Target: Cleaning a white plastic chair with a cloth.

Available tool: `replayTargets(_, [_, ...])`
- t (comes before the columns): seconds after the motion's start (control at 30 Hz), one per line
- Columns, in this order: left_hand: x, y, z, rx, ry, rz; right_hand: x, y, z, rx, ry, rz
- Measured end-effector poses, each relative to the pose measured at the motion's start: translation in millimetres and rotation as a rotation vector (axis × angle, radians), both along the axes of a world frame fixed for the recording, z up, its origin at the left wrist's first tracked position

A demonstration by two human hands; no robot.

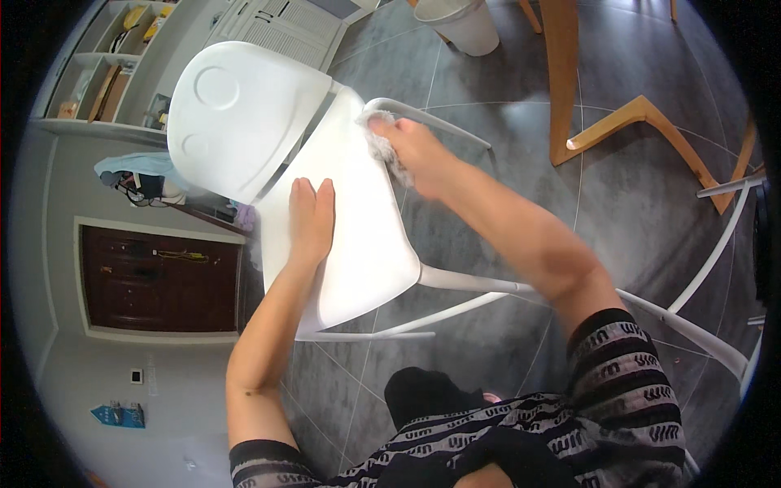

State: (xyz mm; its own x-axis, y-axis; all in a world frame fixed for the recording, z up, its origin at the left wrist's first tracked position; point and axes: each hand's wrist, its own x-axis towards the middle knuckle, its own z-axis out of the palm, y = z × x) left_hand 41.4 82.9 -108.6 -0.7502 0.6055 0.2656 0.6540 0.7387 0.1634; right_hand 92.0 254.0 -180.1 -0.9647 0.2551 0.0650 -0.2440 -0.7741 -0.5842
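A white chair (362, 244) fills the middle of the view, its rounded backrest (252, 106) toward the upper left. My left hand (312, 218) lies flat on the seat, fingers stretched out toward the backrest and holding nothing. In my right hand (416, 154) is a fluffy pale grey cloth (377, 148), pressed to the seat's right edge near the back corner. Part of the cloth hangs below that hand, and the fingertips are partly hidden in it. Beside the cloth, a white chair leg (439, 122) reaches out over the floor.
Wooden furniture legs (561, 81) stand at the upper right, near a white bin (460, 24). More white tubular legs (712, 252) cross the right side. Shelves (114, 61) and a dark red-brown door (154, 281) are at the left. Grey tiles (512, 220) cover the floor.
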Motion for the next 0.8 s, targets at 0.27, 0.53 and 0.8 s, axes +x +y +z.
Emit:
replayTargets(0.27, [-2.8,-7.9,14.3,-0.043,0.011,0.024,80.9,-27.5,15.9,-0.143,0.090,0.269])
replayTargets(0.53, [1.7,4.1,0.2,0.023,0.027,-0.005,-10.7,12.5,8.1,-0.031,0.023,0.003])
replayTargets(0.8, [-1.2,-2.8,5.8,-0.072,-0.033,0.102,81.7,-23.3,10.2,0.647,0.019,-0.337])
